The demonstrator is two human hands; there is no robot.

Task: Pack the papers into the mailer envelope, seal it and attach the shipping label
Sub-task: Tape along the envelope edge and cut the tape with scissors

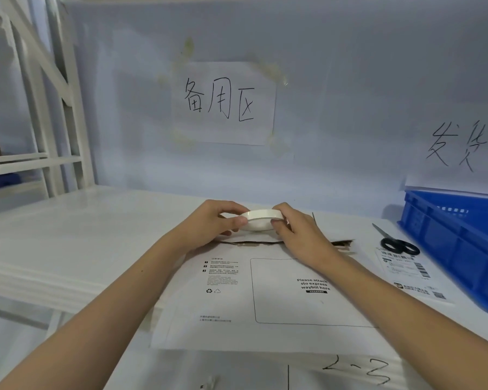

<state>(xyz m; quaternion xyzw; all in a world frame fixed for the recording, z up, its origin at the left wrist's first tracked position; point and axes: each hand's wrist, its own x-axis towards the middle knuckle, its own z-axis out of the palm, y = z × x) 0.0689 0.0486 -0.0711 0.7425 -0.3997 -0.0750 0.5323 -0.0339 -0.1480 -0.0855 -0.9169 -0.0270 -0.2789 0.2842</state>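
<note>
While both hands meet at the far edge of a white mailer envelope (279,299), a flat white roll of tape (261,219) is held between them just above the envelope's top. The left hand (209,223) curls its fingers over the roll's left side, with the thumb pressed on the rim. The right hand (299,232) grips the roll's right side, fingers wrapped around its edge.

The envelope lies flat on a white table (82,220), printed side up, smooth and rectangular. A large outlined box on its face carries the words "Please attach sto express waybill here", and small printed instructions and a recycling symbol sit to the box's left. A thin dark strip (341,243) runs along its top edge, partly hidden behind the right wrist.

To the right, a shipping label (412,273) with barcodes lies flat on the table, near the envelope but apart from it. Black-handled scissors (395,243) rest with their handles on the label's far end, blades pointing away. Just beyond them stands a blue plastic crate (457,243) with ribbed walls.

On the pale wall behind, a sheet of paper (223,104) with handwritten characters is fixed with yellowed tape at its corners. A white metal shelf frame (54,122) stands at the left. Handwritten marks show on the table's near edge.
</note>
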